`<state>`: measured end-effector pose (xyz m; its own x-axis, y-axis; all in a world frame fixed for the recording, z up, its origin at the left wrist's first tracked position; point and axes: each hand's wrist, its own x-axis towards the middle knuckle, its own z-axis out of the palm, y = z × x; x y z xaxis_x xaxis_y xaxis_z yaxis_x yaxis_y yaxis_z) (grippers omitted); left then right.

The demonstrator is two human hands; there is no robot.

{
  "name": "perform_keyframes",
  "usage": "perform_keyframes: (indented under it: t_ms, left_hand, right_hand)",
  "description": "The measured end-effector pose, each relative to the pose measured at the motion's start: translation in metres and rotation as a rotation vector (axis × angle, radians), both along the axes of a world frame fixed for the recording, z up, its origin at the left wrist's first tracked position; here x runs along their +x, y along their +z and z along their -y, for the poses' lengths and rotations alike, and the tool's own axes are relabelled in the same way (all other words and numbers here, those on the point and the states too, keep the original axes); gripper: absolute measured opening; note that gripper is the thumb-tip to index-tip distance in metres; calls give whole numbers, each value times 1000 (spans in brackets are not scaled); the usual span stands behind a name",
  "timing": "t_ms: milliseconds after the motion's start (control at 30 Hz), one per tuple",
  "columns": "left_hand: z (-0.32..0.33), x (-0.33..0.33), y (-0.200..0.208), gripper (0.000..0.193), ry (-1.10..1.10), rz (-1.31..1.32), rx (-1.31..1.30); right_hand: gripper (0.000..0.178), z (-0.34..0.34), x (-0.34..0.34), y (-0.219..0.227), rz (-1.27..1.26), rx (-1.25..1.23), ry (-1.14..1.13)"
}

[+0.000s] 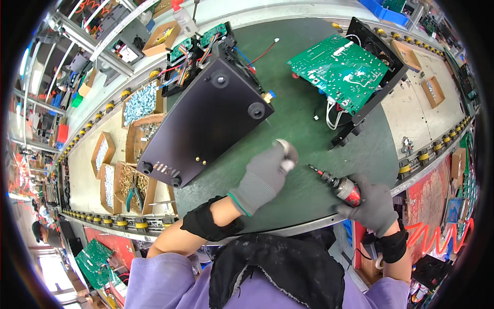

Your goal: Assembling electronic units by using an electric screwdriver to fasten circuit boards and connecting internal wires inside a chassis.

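Powered screwdriver [341, 188] sits in the right hand [374, 205], wrapped around its red end, tip pointing far and left over the green mat [293, 211]. Left hand [265, 177] curls left of it, near the black casing [211, 121]; whether it's pinching anything, can't tell.

On our desk [288, 208], a casing [206, 118] sits left of our left fingers [278, 154], boxes [150, 193] farther left; our right fingers [365, 188] hold a power driver [350, 193], a circuit board [339, 72] beyond them.
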<state>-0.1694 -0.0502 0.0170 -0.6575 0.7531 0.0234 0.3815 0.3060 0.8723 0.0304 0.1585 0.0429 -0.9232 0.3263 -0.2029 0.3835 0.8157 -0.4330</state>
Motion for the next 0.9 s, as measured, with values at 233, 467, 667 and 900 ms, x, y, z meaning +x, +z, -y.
perform_keyframes:
  t_ms: [233, 467, 667, 900]
  left_hand:
    - [2, -7, 21, 29, 138, 1156, 391]
    - [3, 3, 42, 35, 167, 1197, 422]
    - [-8, 12, 63, 29, 169, 788, 270]
    - [-54, 16, 82, 30, 70, 888, 367]
  right_hand:
    - [60, 34, -3, 5, -311, -347, -7]
    - [65, 47, -9, 18, -355, -334, 2]
    - [69, 39, 2, 27, -274, -325, -39]
    - [74, 13, 21, 42, -238, -623, -151]
